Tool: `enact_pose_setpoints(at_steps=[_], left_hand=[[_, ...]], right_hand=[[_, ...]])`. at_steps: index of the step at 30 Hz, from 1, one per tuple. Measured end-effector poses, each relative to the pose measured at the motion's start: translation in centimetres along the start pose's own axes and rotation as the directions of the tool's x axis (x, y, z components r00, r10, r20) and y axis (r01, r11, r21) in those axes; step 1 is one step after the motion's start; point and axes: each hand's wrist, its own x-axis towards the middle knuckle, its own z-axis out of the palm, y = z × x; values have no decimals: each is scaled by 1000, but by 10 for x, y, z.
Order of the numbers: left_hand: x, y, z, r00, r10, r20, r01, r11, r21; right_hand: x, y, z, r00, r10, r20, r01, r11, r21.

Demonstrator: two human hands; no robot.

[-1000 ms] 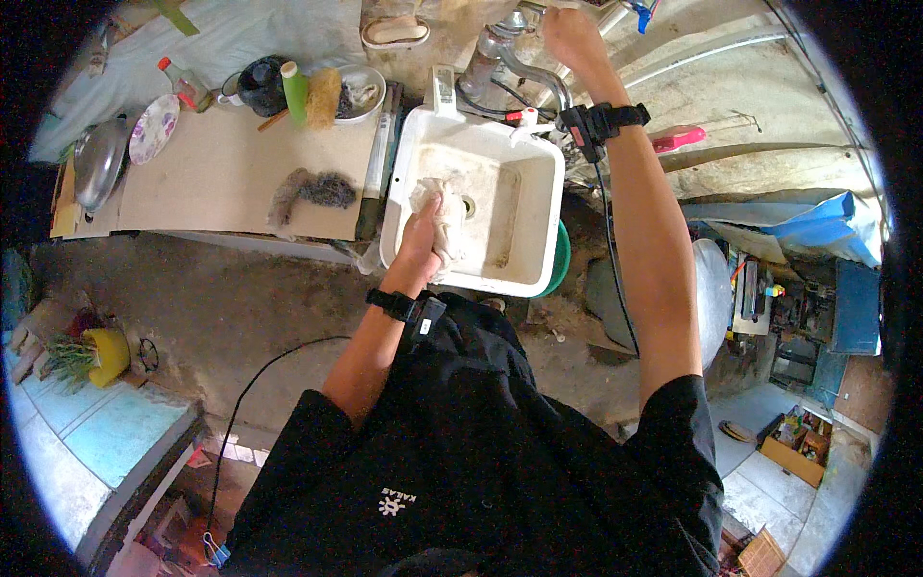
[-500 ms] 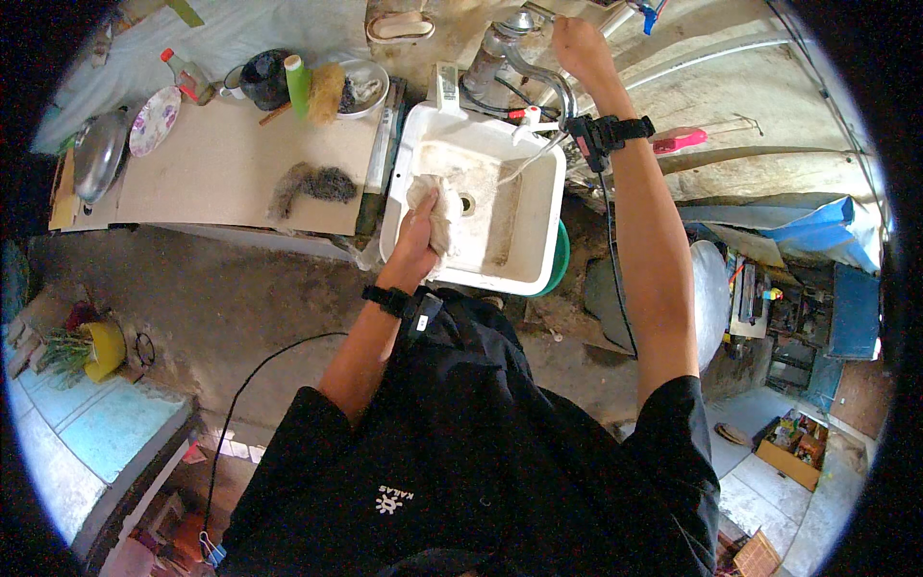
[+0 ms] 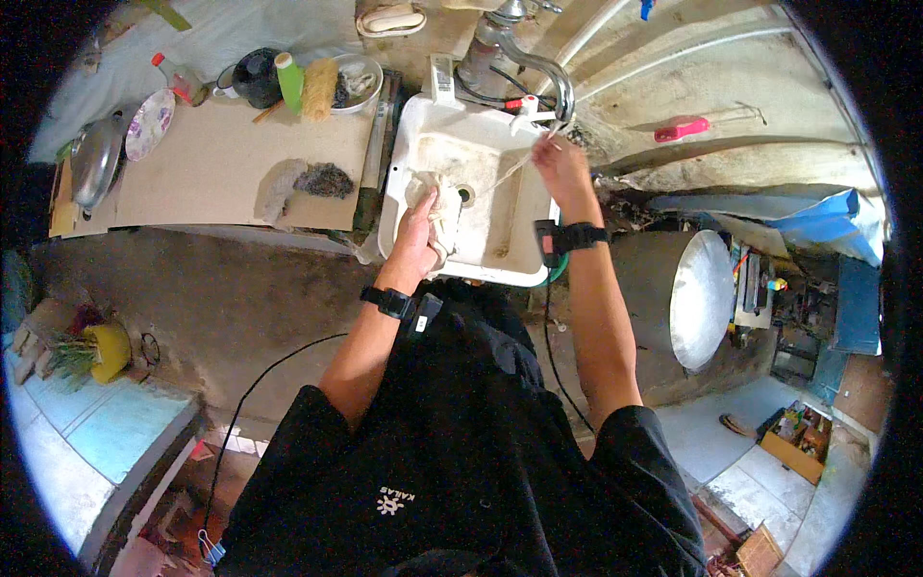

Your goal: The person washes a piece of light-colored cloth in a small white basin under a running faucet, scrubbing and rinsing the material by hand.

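Note:
A crumpled off-white cloth (image 3: 446,223) is gripped in my left hand (image 3: 415,240), over the left side of a white sink (image 3: 408,130). The fingers wrap round it, thumb on top. My right hand (image 3: 565,173) is just below the curved metal faucet (image 3: 550,69), over the sink's right rim; its fingers are bent and smeared by motion. A thin stream of water (image 3: 510,173) slants down into the basin left of that hand. The dark drain hole (image 3: 464,195) shows beside the cloth. A small white tap with a red mark (image 3: 524,108) stands at the back rim.
On the board-topped table (image 3: 192,183) to the left lie a grey scouring pad (image 3: 325,180), a loofah (image 3: 319,88), a green-white bottle (image 3: 288,82), a bowl (image 3: 358,82), a black pot (image 3: 258,77) and a flowered plate (image 3: 151,125). A large round metal lid (image 3: 702,298) stands right.
My right hand has come down from the faucet's top handle to beside its spout. My left hand keeps the cloth at nearly the same place in the sink.

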Motion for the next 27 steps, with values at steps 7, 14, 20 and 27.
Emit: enact_pose_setpoints(at_steps=[7,14,20,27], left_hand=[[3,10,4,989,117,94,-124,990,74],[-93,-64,-1,977,178,118,-193,972,136],[-142,-111,-33,956,207,208,-265,913,311],[-122,-98,31,906,-165,389,-25,898,439]], right_hand=[[10,10,56,991,105,84,-111,992,66],[-90,25,-1,1000,25,-6,-25,967,-253],[-165,52,-37,999,-43,25,48,949,-313],[-188,46,-78,849,20,528,256,859,-445]])
